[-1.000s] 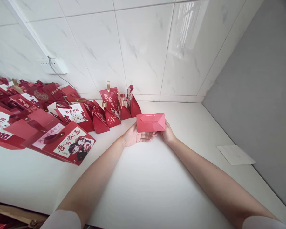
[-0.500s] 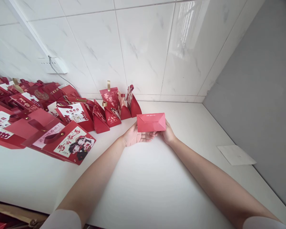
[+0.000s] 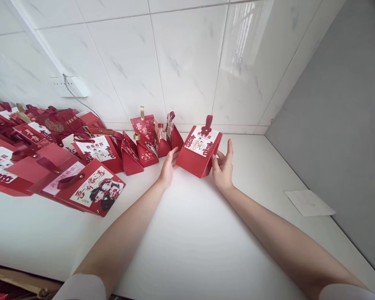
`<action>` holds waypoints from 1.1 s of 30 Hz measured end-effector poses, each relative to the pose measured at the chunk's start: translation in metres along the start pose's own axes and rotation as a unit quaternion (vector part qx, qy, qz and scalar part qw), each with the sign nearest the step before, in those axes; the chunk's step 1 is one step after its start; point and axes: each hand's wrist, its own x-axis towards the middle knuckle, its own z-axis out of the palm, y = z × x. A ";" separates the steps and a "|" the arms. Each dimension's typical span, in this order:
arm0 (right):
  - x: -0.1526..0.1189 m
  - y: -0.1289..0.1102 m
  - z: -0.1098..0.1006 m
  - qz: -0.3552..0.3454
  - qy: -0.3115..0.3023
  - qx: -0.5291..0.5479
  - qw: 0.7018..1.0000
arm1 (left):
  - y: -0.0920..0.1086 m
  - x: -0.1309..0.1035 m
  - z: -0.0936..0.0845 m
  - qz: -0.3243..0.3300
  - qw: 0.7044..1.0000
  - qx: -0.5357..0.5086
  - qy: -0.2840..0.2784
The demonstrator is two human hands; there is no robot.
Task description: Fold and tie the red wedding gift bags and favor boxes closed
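A red gift box (image 3: 190, 161) with a white printed label and a dark red ribbon loop at its top stands upright on the white table (image 3: 187, 233), turned slightly. My left hand (image 3: 167, 168) is beside its left edge, fingers stretched out and holding nothing. On the other side my right hand (image 3: 223, 170) has its thumb close to or touching the box's side, with the index finger raised. Some of the right fingers are partly hidden behind the box. Just left of it stand several similar red gift boxes (image 3: 147, 154) in a row by the wall.
Many red gift boxes (image 3: 95, 189) are piled on the left of the table. A white card-like piece (image 3: 310, 203) lies near the right edge. A wall socket (image 3: 70, 86) with a cable is on the tiled wall. At lower left is a cardboard box edge (image 3: 21, 277).
The gift box has turned from showing its red base to standing upright with its label towards me. My left hand has come out from under it, and the right fingers have spread.
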 end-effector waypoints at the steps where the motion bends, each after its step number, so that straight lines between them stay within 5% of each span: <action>1: 0.000 -0.002 0.001 0.003 0.016 0.001 1.000 | -0.001 -0.001 0.000 0.047 0.998 0.048 0.008; 6: -0.004 -0.006 0.006 -0.001 -0.022 -0.016 1.000 | -0.003 -0.009 0.005 0.225 0.928 0.295 -0.012; 11: -0.004 0.005 0.006 0.048 -0.088 -0.065 0.993 | -0.005 -0.015 0.014 0.216 0.876 0.431 0.000; 15: 0.000 0.019 0.006 0.115 -0.145 -0.062 0.981 | -0.009 -0.016 0.016 0.175 0.880 0.440 0.033; 21: 0.000 0.009 0.009 0.086 -0.157 -0.024 0.984 | -0.009 -0.015 0.013 0.197 0.884 0.423 0.025; 26: -0.002 -0.005 0.006 0.008 -0.108 -0.021 0.994 | -0.010 -0.011 0.008 0.186 0.916 0.351 -0.060; 33: -0.002 0.000 0.003 0.010 -0.083 -0.017 0.996 | -0.007 -0.011 0.010 0.160 0.939 0.281 -0.117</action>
